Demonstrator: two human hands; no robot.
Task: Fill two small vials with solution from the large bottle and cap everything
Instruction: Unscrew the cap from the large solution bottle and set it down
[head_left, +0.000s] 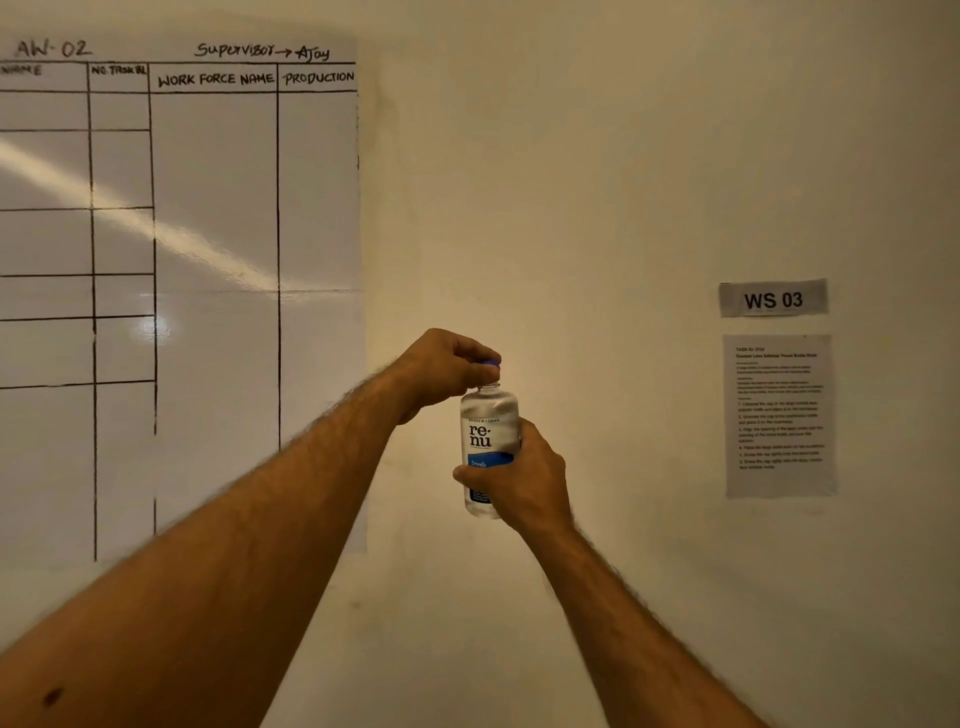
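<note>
head cam | right hand (524, 480) wrapped round the large bottle (488, 441), held upright mid-air so nothing spills | left hand (447, 371) fingers pinched on the blue cap (491, 365), guessing twist grip | vials not in view | whiteboard (208, 260) behind

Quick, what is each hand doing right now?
Left hand: closed, fingers curled around the blue cap.
Right hand: closed, gripping the lower part of the bottle.
</note>
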